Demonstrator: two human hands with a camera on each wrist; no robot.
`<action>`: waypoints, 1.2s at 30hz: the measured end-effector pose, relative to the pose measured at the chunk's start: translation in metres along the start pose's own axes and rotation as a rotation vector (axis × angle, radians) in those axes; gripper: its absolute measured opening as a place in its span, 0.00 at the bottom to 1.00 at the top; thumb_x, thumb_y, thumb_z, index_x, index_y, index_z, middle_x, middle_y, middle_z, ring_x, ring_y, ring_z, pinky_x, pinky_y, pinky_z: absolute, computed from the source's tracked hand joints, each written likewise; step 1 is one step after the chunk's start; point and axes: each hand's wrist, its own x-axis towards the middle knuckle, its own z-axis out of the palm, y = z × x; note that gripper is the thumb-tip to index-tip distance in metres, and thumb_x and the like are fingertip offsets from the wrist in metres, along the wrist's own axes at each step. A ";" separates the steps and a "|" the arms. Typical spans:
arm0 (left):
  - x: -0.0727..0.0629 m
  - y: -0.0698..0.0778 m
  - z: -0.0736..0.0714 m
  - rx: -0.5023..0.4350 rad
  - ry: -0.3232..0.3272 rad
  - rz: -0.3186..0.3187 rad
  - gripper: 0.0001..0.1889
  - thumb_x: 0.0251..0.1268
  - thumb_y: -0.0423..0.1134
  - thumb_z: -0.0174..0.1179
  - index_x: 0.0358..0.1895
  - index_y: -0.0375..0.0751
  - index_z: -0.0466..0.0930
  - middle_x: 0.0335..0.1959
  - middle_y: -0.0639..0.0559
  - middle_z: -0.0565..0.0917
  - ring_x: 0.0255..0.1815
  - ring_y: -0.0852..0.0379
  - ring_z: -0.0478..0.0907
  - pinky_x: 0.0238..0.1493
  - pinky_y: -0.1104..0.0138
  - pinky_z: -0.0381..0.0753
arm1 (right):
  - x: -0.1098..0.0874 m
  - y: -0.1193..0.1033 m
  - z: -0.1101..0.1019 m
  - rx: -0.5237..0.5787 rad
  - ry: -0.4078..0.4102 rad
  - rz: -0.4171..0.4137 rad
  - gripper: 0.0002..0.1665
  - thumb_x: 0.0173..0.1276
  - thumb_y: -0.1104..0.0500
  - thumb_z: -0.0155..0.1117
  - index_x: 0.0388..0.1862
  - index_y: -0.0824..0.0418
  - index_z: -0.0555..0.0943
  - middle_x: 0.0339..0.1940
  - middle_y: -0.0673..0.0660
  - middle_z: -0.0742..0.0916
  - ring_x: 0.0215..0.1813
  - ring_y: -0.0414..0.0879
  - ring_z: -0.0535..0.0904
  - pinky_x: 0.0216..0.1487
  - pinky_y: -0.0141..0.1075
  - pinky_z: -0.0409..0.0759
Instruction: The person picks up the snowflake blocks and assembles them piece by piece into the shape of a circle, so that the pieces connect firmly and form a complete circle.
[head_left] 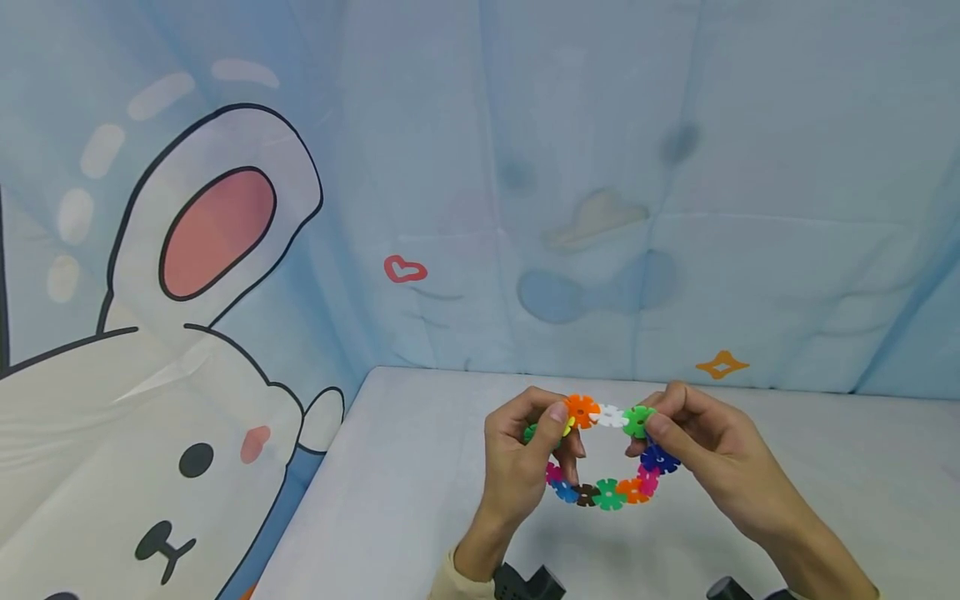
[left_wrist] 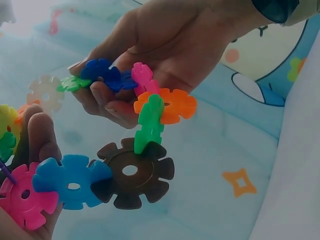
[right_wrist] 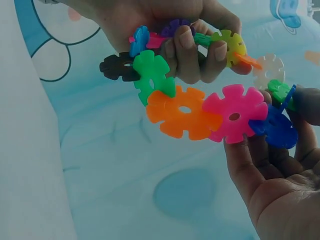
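A ring of interlocking plastic flower discs is held up over the table between both hands. Along its far side run an orange disc, a white disc and a light green disc. My left hand grips the ring's left side, thumb by the yellow and orange discs. With thumb and fingers, my right hand pinches the light green disc, beside the dark blue discs. The near side carries a black-brown disc, a light blue disc and a pink disc. Fingers partly hide the ring's left side.
A white-covered table lies under the hands. Behind it hangs a light blue curtain, and a printed rabbit covers the cloth at left. Dark camera mounts sit at the wrists.
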 end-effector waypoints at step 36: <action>0.000 -0.011 -0.004 0.004 -0.014 -0.095 0.12 0.86 0.30 0.47 0.44 0.22 0.76 0.23 0.24 0.76 0.06 0.45 0.71 0.06 0.60 0.77 | 0.002 0.004 0.017 -0.060 0.111 0.028 0.04 0.81 0.71 0.56 0.41 0.70 0.73 0.44 0.53 0.85 0.44 0.46 0.89 0.50 0.32 0.89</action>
